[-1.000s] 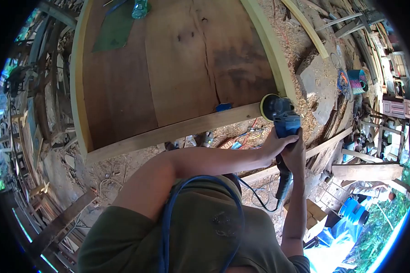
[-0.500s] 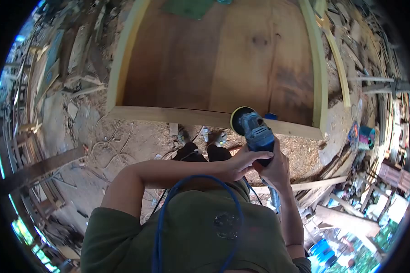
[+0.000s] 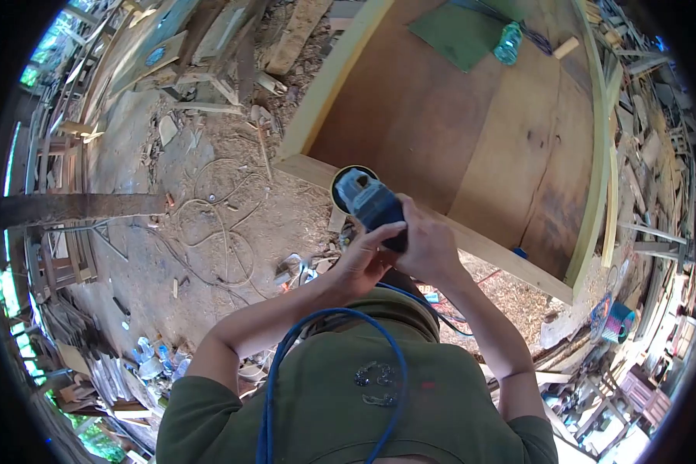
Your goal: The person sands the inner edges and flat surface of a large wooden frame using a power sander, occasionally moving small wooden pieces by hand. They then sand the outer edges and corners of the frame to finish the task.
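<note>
1. A blue and dark-grey handheld power tool (image 3: 373,203) with a round, yellow-rimmed disc is at the left end of the near edge of a large brown wooden panel (image 3: 433,127).
2. The left hand (image 3: 361,261) is closed around the tool's body from the left, thumb across it.
3. The right hand (image 3: 429,243) is wrapped around the body from the right, just beside the left hand.
4. The panel's near edge is a pale wooden strip (image 3: 479,240). The disc overlaps its left end in view; whether they touch cannot be told.
5. A second ago the tool was at the right corner; half a second ago, near the small blue object (image 3: 520,253). It is now well apart from that object, so the left corner seems to be the spot being worked.
6. At the panel's far side, a flat green sheet (image 3: 452,35) lies beside a clear green bottle (image 3: 508,43).
7. A blue cable (image 3: 398,348) loops over the green shirt (image 3: 325,394).
</note>
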`<state>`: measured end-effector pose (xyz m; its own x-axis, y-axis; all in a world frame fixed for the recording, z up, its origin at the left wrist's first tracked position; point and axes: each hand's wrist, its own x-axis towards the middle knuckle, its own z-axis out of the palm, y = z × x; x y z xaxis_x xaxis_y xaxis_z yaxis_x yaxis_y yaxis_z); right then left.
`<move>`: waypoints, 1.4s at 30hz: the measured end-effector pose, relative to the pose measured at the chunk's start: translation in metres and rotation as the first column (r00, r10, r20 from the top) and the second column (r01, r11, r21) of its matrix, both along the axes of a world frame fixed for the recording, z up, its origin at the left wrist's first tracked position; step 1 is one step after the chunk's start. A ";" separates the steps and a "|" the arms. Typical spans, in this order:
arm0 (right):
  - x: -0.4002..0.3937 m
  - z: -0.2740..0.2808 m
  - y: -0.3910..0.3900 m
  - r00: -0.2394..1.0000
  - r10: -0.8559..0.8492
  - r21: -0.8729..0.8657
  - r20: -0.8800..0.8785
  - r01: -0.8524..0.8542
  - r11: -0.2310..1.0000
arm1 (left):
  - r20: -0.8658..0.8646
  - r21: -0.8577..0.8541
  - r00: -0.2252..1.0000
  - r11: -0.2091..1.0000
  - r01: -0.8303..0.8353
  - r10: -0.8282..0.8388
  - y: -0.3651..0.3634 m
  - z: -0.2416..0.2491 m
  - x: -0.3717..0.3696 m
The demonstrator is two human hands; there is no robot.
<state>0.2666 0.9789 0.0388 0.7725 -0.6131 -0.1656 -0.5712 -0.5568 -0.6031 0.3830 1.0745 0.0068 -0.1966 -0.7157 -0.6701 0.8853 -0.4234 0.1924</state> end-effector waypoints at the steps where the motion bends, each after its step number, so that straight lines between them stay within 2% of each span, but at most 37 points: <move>1: 0.017 0.000 0.000 0.999 0.033 0.002 -0.004 -0.033 0.999 | 0.022 -0.036 0.997 0.996 -0.080 0.081 0.005 -0.008 0.012; 3: 0.051 0.005 0.000 0.996 0.069 0.015 -0.052 -0.069 0.998 | 0.057 -0.099 0.976 0.974 -0.202 0.208 0.010 -0.014 0.035; 4: 0.065 0.002 0.001 0.997 0.070 0.005 -0.044 -0.070 0.998 | 0.064 -0.110 0.976 0.973 -0.202 0.210 0.011 -0.013 0.046; 6: 0.091 -0.003 0.003 0.993 0.107 -0.030 -0.053 -0.109 0.994 | 0.034 -0.066 0.948 0.947 -0.313 0.316 0.012 -0.010 0.065; 7: 0.101 0.004 0.002 0.990 0.106 0.019 -0.091 -0.105 0.994 | 0.043 -0.061 0.940 0.940 -0.336 0.339 0.011 -0.002 0.071; 10: 0.111 0.018 0.001 0.980 0.103 0.070 -0.168 -0.092 0.993 | 0.114 -0.054 0.922 0.929 -0.367 0.371 0.009 -0.003 0.077; 13: 0.099 0.008 0.003 0.989 0.078 0.030 -0.129 -0.075 0.997 | 0.076 -0.047 0.937 0.940 -0.338 0.340 0.010 -0.003 0.071; 16: 0.070 0.003 0.008 0.995 0.024 -0.011 -0.097 -0.025 1.000 | 0.031 -0.023 0.979 0.979 -0.203 0.203 0.008 0.001 0.057; 20: 0.011 0.010 0.012 0.974 -0.058 0.045 -0.221 0.070 0.997 | 0.002 -0.025 0.998 0.998 0.064 -0.064 -0.005 0.014 0.018; 22: -0.026 -0.003 0.017 0.976 -0.180 -0.056 -0.122 0.175 0.983 | -0.023 -0.013 0.988 0.988 0.152 -0.152 -0.013 0.010 -0.009; 27: -0.114 0.009 0.022 0.910 -0.392 -0.061 -0.134 0.387 0.920 | 0.011 -0.005 0.931 0.931 0.364 -0.364 -0.037 0.012 -0.087; 28: -0.132 0.010 0.024 0.890 -0.434 -0.036 -0.140 0.434 0.900 | -0.011 -0.004 0.910 0.911 0.413 -0.413 -0.042 0.014 -0.104; 29: -0.150 0.008 0.028 0.871 -0.490 -0.073 -0.045 0.486 0.871 | -0.035 -0.004 0.887 0.888 0.461 -0.461 -0.048 0.015 -0.121; 32: -0.202 0.014 0.035 0.784 -0.615 -0.019 -0.089 0.616 0.788 | -0.108 -0.041 0.821 0.827 0.560 -0.561 -0.057 0.001 -0.175; 34: -0.238 0.013 0.041 0.748 -0.662 -0.039 -0.049 0.661 0.749 | -0.035 -0.099 0.778 0.777 0.622 -0.627 -0.059 -0.003 -0.214; 35: -0.255 0.014 0.044 0.707 -0.703 -0.029 -0.075 0.703 0.710 | -0.012 -0.062 0.747 0.746 0.663 -0.665 -0.061 -0.007 -0.235; 38: -0.307 0.011 0.053 0.607 -0.784 -0.032 -0.129 0.788 0.615 | -0.029 -0.091 0.675 0.675 0.732 -0.737 -0.070 -0.004 -0.294; 40: -0.337 0.015 0.057 0.494 -0.863 -0.006 -0.104 0.867 0.498 | 0.017 -0.075 0.624 0.622 0.780 -0.781 -0.077 0.001 -0.328; 42: -0.367 0.010 0.060 0.457 -0.881 -0.035 -0.121 0.885 0.464 | 0.025 -0.081 0.577 0.574 0.815 -0.816 -0.083 -0.006 -0.365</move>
